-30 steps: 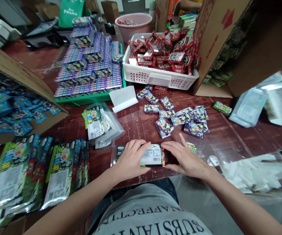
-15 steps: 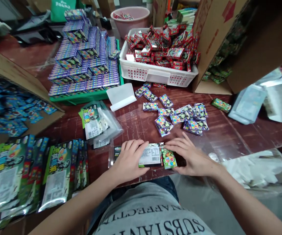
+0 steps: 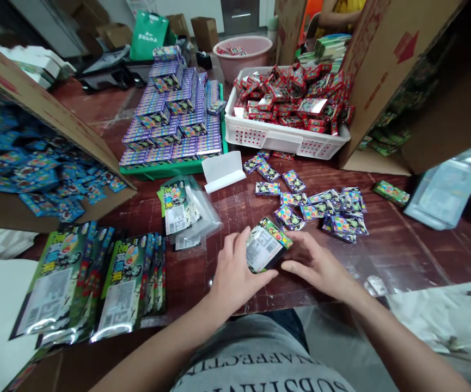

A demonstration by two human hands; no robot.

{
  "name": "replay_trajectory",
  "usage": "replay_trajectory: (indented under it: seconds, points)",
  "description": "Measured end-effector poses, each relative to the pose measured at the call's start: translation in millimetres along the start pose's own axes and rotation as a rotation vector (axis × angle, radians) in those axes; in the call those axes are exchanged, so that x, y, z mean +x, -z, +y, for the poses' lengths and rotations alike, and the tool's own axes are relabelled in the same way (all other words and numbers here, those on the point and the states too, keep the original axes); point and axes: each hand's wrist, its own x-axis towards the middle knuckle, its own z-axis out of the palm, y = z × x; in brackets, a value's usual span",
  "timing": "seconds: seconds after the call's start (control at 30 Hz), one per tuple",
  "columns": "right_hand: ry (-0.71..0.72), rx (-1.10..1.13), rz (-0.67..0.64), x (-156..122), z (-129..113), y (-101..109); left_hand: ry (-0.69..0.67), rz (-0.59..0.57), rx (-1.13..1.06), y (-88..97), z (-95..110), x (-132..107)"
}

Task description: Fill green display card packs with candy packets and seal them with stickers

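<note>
My left hand [image 3: 235, 275] and my right hand [image 3: 314, 267] both grip a filled clear packet [image 3: 265, 247] with a white barcode label and small colourful boxes inside, tilted up just above the table's near edge. A small green box shows at the packet's top right. Loose small boxes [image 3: 320, 204] lie scattered just beyond my right hand. A stack of empty printed bags [image 3: 182, 209] lies left of the packet.
Finished green packets [image 3: 92, 280] are stacked at the near left. A green tray of purple boxes [image 3: 176, 117], a white basket of red boxes [image 3: 288, 136], a pink basin [image 3: 245, 49] and open cartons [image 3: 407, 71] ring the red-brown table [image 3: 402, 239]. Another person sits far behind.
The packet lay flat under my hands; both hands have lifted and tilted it upright, with the green box now at its top. The camera has shifted a little.
</note>
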Motion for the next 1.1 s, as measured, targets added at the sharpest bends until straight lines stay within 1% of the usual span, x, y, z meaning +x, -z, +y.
replay_trajectory:
  seconds: [0.03, 0.1, 0.17, 0.2, 0.27, 0.33, 0.37, 0.43, 0.53, 0.6, 0.63, 0.7, 0.77, 0.8, 0.87, 0.9, 1.03, 1.1]
  points:
    - [-0.036, 0.101, 0.041, 1.5, 1.9, -6.6, 0.038, 0.009, -0.065, -3.8, 3.2, 0.7]
    - [-0.077, 0.247, 0.135, 7.9, 5.6, -17.6, 0.070, 0.014, -0.222, -9.5, 5.2, 3.9]
    - [-0.106, 0.338, 0.180, 16.8, 7.6, -23.7, 0.069, 0.008, -0.410, -10.7, -0.2, 9.3]
    - [-0.128, 0.377, 0.157, 21.3, 7.5, -24.9, 0.065, -0.011, -0.502, -9.1, -5.3, 12.7]
    - [-0.170, 0.427, 0.069, 29.4, 5.1, -25.9, 0.063, -0.085, -0.654, -1.6, -17.9, 19.5]
    - [-0.190, 0.430, 0.012, 35.9, 0.8, -28.7, 0.069, -0.163, -0.741, 9.9, -30.0, 25.4]
    - [-0.193, 0.428, 0.023, 38.8, -1.4, -32.0, 0.078, -0.183, -0.763, 15.9, -34.9, 27.6]
    - [-0.204, 0.463, 0.116, 44.1, -5.2, -42.5, 0.102, -0.171, -0.786, 25.8, -41.6, 30.5]
    - [-0.206, 0.543, 0.268, 52.4, -7.4, -62.8, 0.147, -0.069, -0.780, 30.9, -45.9, 31.9]
    - [-0.183, 0.536, 0.322, 57.8, -6.2, -72.1, 0.177, -0.003, -0.785, 29.0, -47.9, 31.6]
    - [-0.170, 0.517, 0.331, 59.9, -4.9, -74.1, 0.192, 0.002, -0.794, 27.8, -49.3, 31.3]
    - [-0.158, 0.463, 0.307, 61.5, -1.3, -72.7, 0.216, -0.049, -0.811, 27.0, -53.0, 30.8]
    - [-0.160, 0.394, 0.224, 60.0, 2.6, -66.7, 0.202, -0.120, -0.779, 28.7, -56.9, 31.6]
    - [-0.161, 0.359, 0.183, 58.7, 4.2, -63.4, 0.173, -0.130, -0.743, 29.9, -58.3, 32.7]
    - [-0.149, 0.315, 0.147, 56.3, 6.3, -58.7, 0.121, -0.093, -0.683, 31.2, -58.8, 35.9]
    - [-0.133, 0.313, 0.149, 55.7, 6.7, -57.9, 0.123, -0.062, -0.678, 30.8, -57.8, 37.6]
    - [-0.091, 0.358, 0.227, 57.3, 3.6, -60.0, 0.268, 0.053, -0.804, 26.4, -48.4, 41.4]
    - [-0.096, 0.347, 0.230, 59.4, -0.5, -58.2, 0.300, 0.049, -0.818, 28.1, -43.6, 41.2]
